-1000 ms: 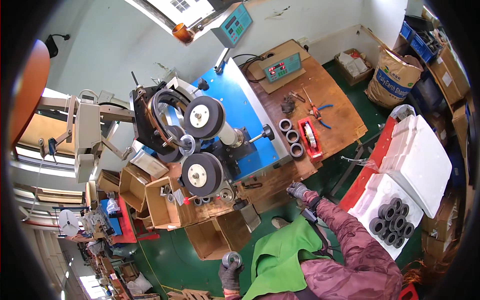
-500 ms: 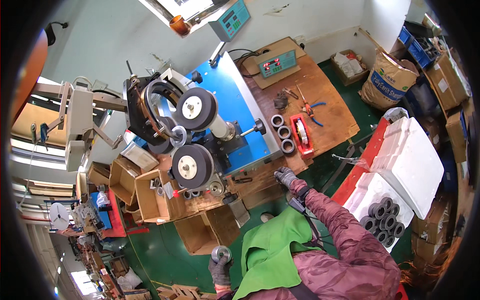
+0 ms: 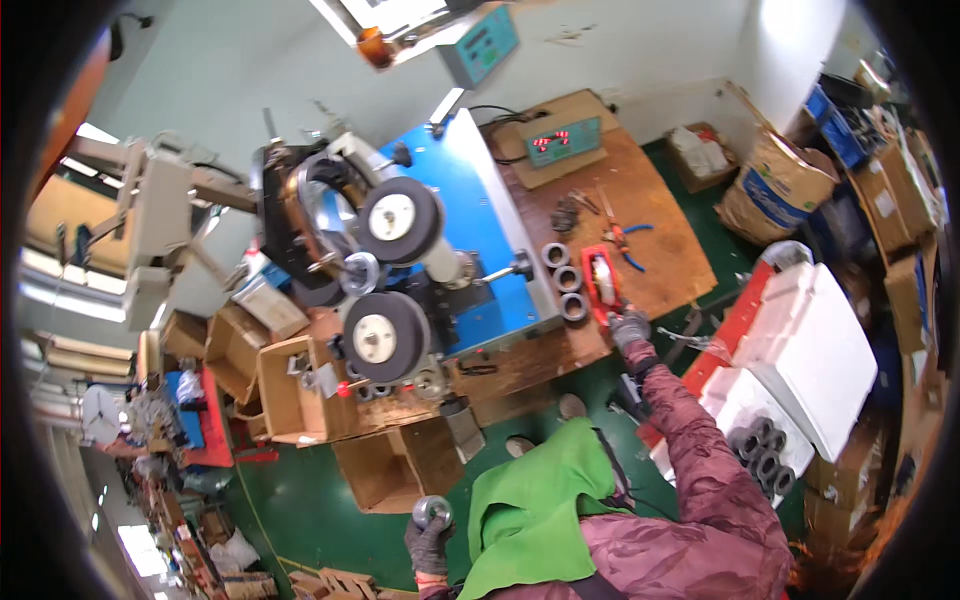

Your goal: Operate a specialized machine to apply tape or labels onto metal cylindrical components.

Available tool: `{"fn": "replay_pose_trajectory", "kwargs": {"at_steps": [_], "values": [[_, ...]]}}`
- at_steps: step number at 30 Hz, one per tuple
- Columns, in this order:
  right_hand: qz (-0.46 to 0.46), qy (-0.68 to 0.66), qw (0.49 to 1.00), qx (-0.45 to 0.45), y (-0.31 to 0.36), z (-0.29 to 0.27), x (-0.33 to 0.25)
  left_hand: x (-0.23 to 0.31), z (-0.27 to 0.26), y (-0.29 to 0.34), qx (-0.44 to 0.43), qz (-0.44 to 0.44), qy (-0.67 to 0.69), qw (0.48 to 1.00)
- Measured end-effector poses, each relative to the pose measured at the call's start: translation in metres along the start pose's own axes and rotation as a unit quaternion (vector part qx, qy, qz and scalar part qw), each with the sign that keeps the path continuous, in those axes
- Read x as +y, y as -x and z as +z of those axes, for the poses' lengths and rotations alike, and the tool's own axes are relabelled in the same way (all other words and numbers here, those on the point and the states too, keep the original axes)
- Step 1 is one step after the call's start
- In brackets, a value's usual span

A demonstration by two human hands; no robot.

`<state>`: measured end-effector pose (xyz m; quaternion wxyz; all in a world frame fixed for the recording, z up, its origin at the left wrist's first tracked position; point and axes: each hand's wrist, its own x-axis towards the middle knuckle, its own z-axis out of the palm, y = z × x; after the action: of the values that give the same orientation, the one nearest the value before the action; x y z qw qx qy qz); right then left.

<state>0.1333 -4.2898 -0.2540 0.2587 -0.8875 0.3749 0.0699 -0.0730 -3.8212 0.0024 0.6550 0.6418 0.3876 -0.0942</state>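
My left hand (image 3: 428,543), in a grey glove, is closed round a shiny silver-grey ring (image 3: 433,512) and holds it up low in the picture, near an open cardboard box. My right hand (image 3: 630,328), gloved too, is at the near end of a red tape dispenser (image 3: 602,280) on the wooden table. Blur hides how its fingers lie there. Three grey rings (image 3: 567,280) stand in a row just left of the dispenser. Farther left is a blue-topped machine (image 3: 465,190) with two dark rollers (image 3: 385,340) and a large ring-shaped head.
Pliers (image 3: 620,240) lie beyond the dispenser, and a teal display box (image 3: 563,141) sits at the table's back. Open cardboard boxes (image 3: 365,470) stand below the machine. At right, white foam trays (image 3: 810,350) stand, one with several dark rings (image 3: 762,450).
My right hand has moved from the table's front edge, rightward and forward, to the tape dispenser. My left hand still holds the ring. The whole view has shifted slightly.
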Motion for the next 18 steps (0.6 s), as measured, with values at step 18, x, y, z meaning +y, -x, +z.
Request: {"fn": "replay_pose_trajectory", "kwargs": {"at_steps": [18], "values": [[0.019,-0.171,0.984,-0.04,0.002,0.011,0.012,0.008,0.014,-0.008,-0.008,-0.004,0.018,1.0]]}}
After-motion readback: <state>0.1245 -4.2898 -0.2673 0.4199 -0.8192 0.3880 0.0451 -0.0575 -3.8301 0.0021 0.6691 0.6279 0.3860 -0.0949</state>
